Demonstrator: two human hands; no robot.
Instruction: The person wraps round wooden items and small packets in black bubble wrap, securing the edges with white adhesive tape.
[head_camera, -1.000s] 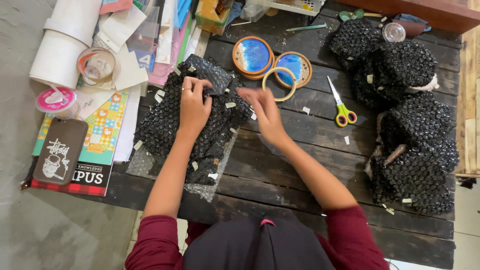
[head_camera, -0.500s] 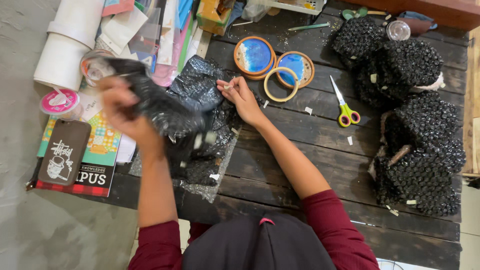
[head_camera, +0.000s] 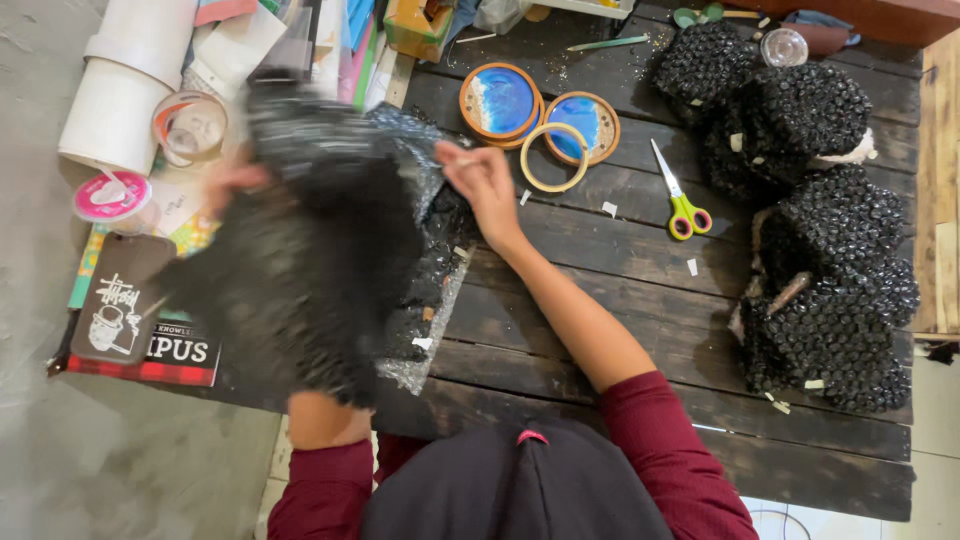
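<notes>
**Black bubble wrap lifted over a dark plank table**

The left hand (head_camera: 235, 180) is raised at the left of the table (head_camera: 620, 300), closed on a sheet of black bubble wrap (head_camera: 310, 270). The sheet is blurred and hangs across the left forearm, hiding most of it. The right hand (head_camera: 480, 180) sits just right of the sheet, fingers pinched narrow at the wrap's far right edge; what, if anything, lies between the fingertips is too small to tell. Under the lifted sheet, more black wrap and a strip of clear wrap (head_camera: 425, 345) lie flat on the planks.

Just beyond the right hand are two round blue discs (head_camera: 500, 100) with wooden rims, one overlapping the other, and a tape ring (head_camera: 553, 157) leaning on the right disc. Scissors (head_camera: 680, 195) with yellow-green handles lie to the right, apart from the hand, with small paper scraps near them.

At the far right, a pile of bundles (head_camera: 820, 230) wrapped in black bubble wrap runs from the far edge toward the near edge.

At the left are white rolls (head_camera: 125, 90), a clear tape roll (head_camera: 190, 125), a pink-lidded tub (head_camera: 110, 195), and a dark phone (head_camera: 120, 310) on a book. Sheets of coloured paper are stacked at the far left.
</notes>
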